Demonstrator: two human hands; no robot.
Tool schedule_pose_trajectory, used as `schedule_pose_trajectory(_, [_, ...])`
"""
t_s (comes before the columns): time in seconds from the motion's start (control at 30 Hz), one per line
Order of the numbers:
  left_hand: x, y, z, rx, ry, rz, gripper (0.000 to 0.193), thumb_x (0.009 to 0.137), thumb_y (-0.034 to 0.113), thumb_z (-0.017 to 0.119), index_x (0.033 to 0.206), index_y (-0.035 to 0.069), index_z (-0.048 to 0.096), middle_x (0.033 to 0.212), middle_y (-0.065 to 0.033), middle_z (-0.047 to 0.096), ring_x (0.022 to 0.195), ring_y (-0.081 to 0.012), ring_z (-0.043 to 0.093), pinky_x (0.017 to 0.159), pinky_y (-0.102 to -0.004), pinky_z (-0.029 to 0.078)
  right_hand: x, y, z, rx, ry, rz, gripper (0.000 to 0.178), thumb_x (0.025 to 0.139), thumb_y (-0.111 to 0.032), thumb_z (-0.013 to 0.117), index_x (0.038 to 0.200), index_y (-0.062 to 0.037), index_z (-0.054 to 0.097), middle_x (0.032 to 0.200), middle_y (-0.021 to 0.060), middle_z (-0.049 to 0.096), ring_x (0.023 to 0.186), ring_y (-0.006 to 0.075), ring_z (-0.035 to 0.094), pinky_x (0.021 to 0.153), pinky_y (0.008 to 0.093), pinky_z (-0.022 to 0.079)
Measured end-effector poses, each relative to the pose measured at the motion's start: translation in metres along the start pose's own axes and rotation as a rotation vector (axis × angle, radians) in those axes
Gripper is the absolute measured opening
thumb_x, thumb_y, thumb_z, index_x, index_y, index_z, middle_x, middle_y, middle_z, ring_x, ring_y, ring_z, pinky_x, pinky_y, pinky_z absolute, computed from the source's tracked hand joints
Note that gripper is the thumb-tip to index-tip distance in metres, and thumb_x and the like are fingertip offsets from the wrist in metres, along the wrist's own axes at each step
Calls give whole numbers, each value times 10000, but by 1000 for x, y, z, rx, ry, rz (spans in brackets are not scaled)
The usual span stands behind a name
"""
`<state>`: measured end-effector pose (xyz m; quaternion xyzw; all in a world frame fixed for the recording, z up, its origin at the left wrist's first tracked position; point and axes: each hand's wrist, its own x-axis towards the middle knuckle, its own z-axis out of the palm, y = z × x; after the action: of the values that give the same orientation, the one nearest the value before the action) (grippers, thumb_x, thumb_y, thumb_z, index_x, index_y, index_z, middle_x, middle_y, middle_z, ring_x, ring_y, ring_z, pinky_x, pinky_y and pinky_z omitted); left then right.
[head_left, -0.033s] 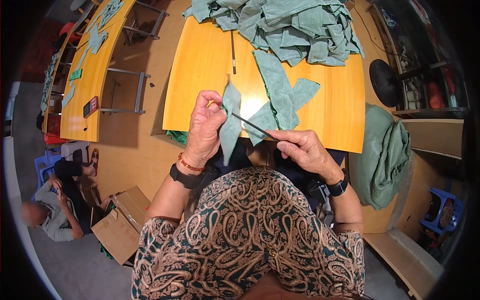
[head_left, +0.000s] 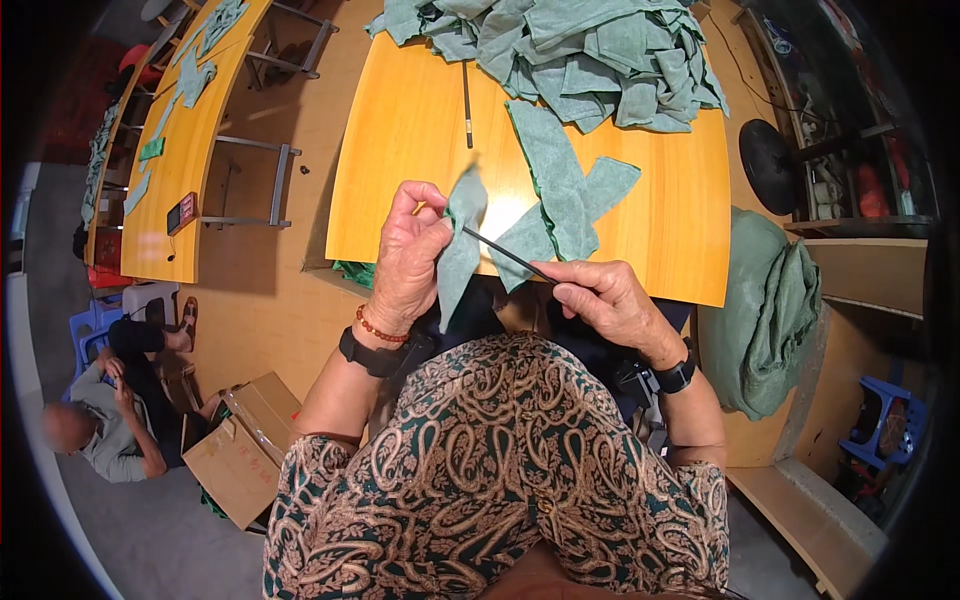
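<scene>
A narrow green cloth piece (head_left: 462, 270) hangs from my left hand (head_left: 408, 255), pinched between thumb and fingers at its middle. In my right hand (head_left: 605, 305) is a thin black stick (head_left: 508, 254), gripped near its lower end by thumb and forefinger. The stick's far tip meets the cloth beside my left thumb; whether it goes into the fabric I cannot tell. Just beyond my hands, two green cloth strips (head_left: 565, 185) lie crossed on the yellow table (head_left: 400, 130). A second dark stick (head_left: 467, 105) rests farther back.
A heap of green cloth pieces (head_left: 600, 60) covers the table's far end. To the right are a large green fabric bundle (head_left: 760, 310) and a black round object (head_left: 768, 155). At left stand another yellow table (head_left: 180, 230), a cardboard box (head_left: 235, 460) and a seated person (head_left: 125, 410).
The cloth piece in my left hand has swung slightly, its upper tip shifting right and more of its face showing. Both hands stay almost in place.
</scene>
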<state>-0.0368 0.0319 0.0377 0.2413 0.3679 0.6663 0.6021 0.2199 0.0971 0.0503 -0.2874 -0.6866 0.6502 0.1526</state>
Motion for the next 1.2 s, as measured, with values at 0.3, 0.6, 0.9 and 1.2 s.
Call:
schedule_pose_trajectory(0.3, [-2, 7, -6, 181, 2, -2, 106, 936, 8, 601, 1002, 53, 531, 934, -9, 620, 826, -57, 573, 756, -207, 483, 2, 6, 2, 2, -21, 22, 339, 959, -44, 566, 1290, -74, 634, 716, -6, 582, 633, 51, 518, 604, 221, 460])
schedule_pose_trajectory(0.6, [-9, 13, 0, 353, 74, -20, 91, 925, 51, 656, 990, -10, 638, 864, 1, 650, 777, -37, 573, 721, -201, 484, 2, 4, 7, 83, -4, 98, 334, 966, -50, 561, 1292, -72, 631, 718, -8, 587, 617, 48, 531, 588, 217, 461])
schedule_pose_trajectory(0.9, [-14, 18, -2, 615, 64, 71, 90, 931, 55, 646, 966, 18, 572, 864, 11, 622, 792, -39, 561, 730, -192, 459, -2, 12, 23, 380, -35, 202, 315, 985, -77, 555, 1291, -78, 631, 673, -19, 590, 568, 36, 528, 520, 185, 423])
schedule_pose_trajectory(1.2, [-17, 2, 3, 390, 59, -64, 92, 936, 63, 639, 936, 53, 547, 810, 68, 499, 735, -13, 430, 665, -172, 375, -5, 12, 26, 433, 34, 239, 309, 978, -77, 575, 1281, -73, 634, 693, -16, 603, 591, 40, 537, 528, 188, 429])
